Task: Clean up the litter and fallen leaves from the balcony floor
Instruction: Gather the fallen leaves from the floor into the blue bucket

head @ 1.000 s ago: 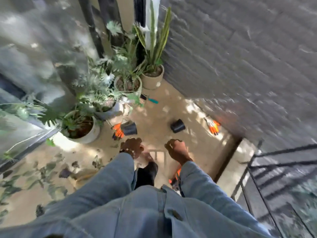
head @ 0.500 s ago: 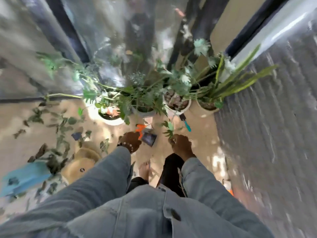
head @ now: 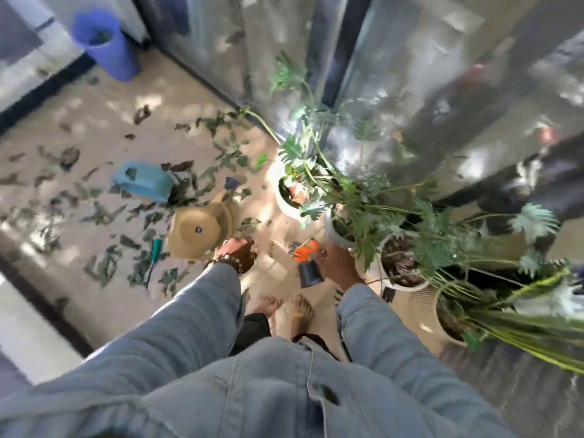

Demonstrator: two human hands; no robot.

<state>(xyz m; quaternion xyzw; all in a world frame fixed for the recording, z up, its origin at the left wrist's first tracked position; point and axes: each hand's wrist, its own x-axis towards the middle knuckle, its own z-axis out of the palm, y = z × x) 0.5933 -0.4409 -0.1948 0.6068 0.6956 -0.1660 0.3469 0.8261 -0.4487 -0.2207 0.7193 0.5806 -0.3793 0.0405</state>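
Left fingers [head: 249, 245]: curled loosely, holding nothing visible.
Right fingers [head: 328, 251]: blurred; cannot tell their grip.
Fallen leaves [head: 104, 213]: scattered across the balcony floor [head: 94, 121], left of the person, uncollected.
Blue bin [head: 104, 42]: far corner, likely for litter.

light blue denim sleeves [head: 196, 314], a beaded bracelet [head: 232, 263] on the left wrist, bare feet [head: 284, 311].

Matt denim sleeves [head: 196, 314], a glossy, seemingly plastic blue bin [head: 104, 45], and smooth pale tiled floor [head: 94, 121].
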